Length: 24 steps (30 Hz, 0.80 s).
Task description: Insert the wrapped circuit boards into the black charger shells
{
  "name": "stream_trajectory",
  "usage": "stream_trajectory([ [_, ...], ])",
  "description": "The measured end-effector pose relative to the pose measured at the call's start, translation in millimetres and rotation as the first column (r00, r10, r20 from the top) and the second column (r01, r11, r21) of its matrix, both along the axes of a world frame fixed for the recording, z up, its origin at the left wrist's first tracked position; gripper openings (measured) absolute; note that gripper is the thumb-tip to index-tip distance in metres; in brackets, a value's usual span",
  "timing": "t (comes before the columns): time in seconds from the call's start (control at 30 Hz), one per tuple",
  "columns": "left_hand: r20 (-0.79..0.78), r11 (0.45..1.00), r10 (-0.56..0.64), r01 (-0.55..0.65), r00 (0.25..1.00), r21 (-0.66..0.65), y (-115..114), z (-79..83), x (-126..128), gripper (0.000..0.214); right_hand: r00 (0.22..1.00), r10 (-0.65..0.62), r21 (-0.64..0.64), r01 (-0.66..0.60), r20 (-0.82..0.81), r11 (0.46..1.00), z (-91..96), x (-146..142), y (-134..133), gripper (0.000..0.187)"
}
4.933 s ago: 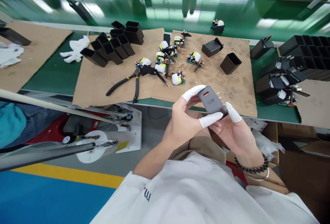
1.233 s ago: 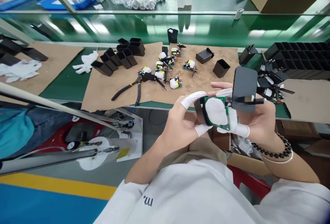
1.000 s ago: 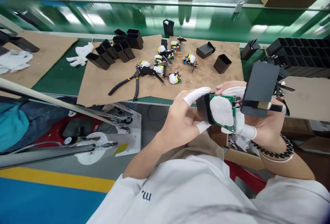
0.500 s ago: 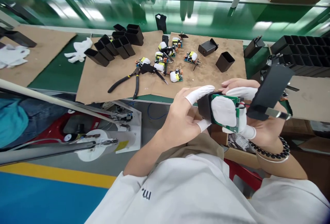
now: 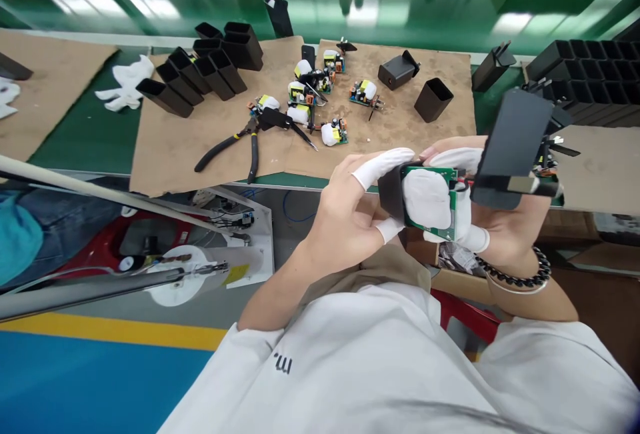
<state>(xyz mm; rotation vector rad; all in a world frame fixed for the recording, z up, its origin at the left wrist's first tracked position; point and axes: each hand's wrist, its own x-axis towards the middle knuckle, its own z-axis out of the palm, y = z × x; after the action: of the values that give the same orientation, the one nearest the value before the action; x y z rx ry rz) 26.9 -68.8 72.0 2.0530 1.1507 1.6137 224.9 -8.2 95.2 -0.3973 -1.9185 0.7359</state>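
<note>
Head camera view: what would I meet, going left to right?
White glove on the green surface, open pliers, left hand, white-padded circuit board, rows of black cases at far right.

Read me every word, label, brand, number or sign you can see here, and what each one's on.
"m." on the white shirt, though its reading direction is uncertain.
Gauge: any markings too small to read.
Yellow sticker: too small and blurred to read.
Packet: any print too small to read.
Held black casing and circuit board: no readable text.
</note>
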Motion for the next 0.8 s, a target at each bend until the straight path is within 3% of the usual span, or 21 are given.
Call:
stream_trajectory([
  [0.3, -0.008, 0.998, -0.014, 0.014, 1.0, 0.061, 6.8, -9.8, -2.7, 0.062, 1.0, 0.027, 0.034, -0.027, 0.004, 0.999, -3.9, -2.1, 0.6, 0.043],
  [0.43, -0.015, 1.0, -0.019, 0.019, 1.0, -0.001, 8.4, -15.0, -5.9, 0.064, 1.0, 0.01, 0.003, -0.009, -0.012, 1.0, -5.9, -2.3, -0.1, 0.041],
  [0.63, 0.014, 0.999, -0.02, 0.021, 1.0, -0.05, 6.8, -20.4, -3.4, 0.059, 0.999, 0.034, 0.064, -0.034, 0.009, 0.997, -8.8, 0.8, 0.9, 0.042],
  [0.8, 0.033, 0.998, -0.019, 0.022, 0.999, -0.067, 7.7, -22.5, -1.9, 0.058, 0.999, 0.039, -0.01, -0.039, -0.016, 0.999, -11.0, 2.1, -3.2, 0.051],
])
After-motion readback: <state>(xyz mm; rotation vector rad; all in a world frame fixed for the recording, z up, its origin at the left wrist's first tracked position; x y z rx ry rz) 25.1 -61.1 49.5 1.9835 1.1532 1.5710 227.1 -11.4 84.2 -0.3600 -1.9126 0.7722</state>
